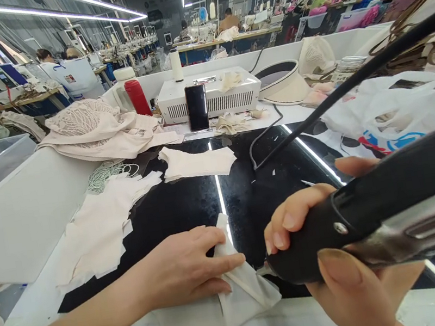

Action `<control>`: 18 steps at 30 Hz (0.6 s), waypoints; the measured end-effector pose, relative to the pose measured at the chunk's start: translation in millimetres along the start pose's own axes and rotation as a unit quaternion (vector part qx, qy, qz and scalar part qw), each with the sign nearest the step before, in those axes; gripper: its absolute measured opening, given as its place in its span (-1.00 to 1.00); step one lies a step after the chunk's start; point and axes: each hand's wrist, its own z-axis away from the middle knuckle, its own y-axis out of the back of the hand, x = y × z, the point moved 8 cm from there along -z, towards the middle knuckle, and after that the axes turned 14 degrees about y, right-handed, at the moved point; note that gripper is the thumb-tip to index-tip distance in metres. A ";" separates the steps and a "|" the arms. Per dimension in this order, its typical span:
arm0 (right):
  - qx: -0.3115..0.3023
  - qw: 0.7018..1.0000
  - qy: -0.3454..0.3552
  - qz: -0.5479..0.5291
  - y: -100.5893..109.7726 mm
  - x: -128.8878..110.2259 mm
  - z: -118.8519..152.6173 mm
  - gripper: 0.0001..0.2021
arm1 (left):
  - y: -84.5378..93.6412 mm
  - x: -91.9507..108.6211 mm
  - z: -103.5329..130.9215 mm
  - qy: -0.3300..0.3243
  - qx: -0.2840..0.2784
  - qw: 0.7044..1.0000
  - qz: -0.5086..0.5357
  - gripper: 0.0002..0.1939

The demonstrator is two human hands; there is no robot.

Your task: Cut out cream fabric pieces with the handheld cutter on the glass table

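Observation:
My left hand (201, 267) lies with fingers spread on a pale cream fabric piece (201, 320), which is folded over at its right side near the front edge of the black glossy tabletop (160, 216). My right hand (352, 285) is wrapped round a black hand tool (402, 183) with a metal lever along its side. The tool's rounded front end points left. A small metallic tip shows beside the folded fabric; whether it touches the cloth I cannot tell. Farther back lie stacked cream fabric pieces (91, 230) on the left and another cut piece (198, 161) in the middle.
A black cord (339, 94) crosses the right side above the tabletop. Behind stand a white vented box (223, 96), a phone (197, 108) and a red bottle (136, 97). A plastic bag (394, 107) sits right, lacy garments (92, 128) left. People work at machines beyond.

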 end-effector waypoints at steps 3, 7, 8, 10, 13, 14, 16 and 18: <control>0.006 1.000 -0.010 -0.005 -0.5 0.7 0.1 -0.50 | 0.7 4.6 1.3 0.002 -0.007 1.000 -0.010 -0.44; 0.020 1.000 -0.009 -0.005 0.3 -0.4 1.1 -0.51 | 2.9 10.7 3.3 0.009 -0.015 1.000 -0.015 -0.35; 0.020 1.000 -0.010 -0.008 0.0 -0.4 1.5 -0.51 | 3.2 12.1 3.8 0.010 -0.015 1.000 -0.017 -0.34; 0.019 1.000 -0.013 -0.009 -0.1 -0.3 2.2 -0.49 | 2.7 14.6 4.5 0.011 -0.018 1.000 -0.015 -0.32; 0.018 1.000 -0.013 -0.009 0.6 0.0 2.5 -0.48 | -1.0 16.7 4.5 0.018 -0.033 0.999 -0.007 -0.31; 0.017 1.000 -0.014 -0.011 0.8 0.3 2.5 -0.48 | -2.2 17.1 4.4 0.019 -0.038 0.999 -0.005 -0.30; 0.009 1.000 -0.011 -0.016 0.7 0.4 2.2 -0.49 | -3.1 18.0 4.3 0.019 -0.038 0.999 -0.005 -0.30; 0.002 1.000 -0.009 -0.017 0.9 0.6 2.1 -0.48 | -2.7 18.6 4.7 0.018 -0.033 0.999 -0.005 -0.31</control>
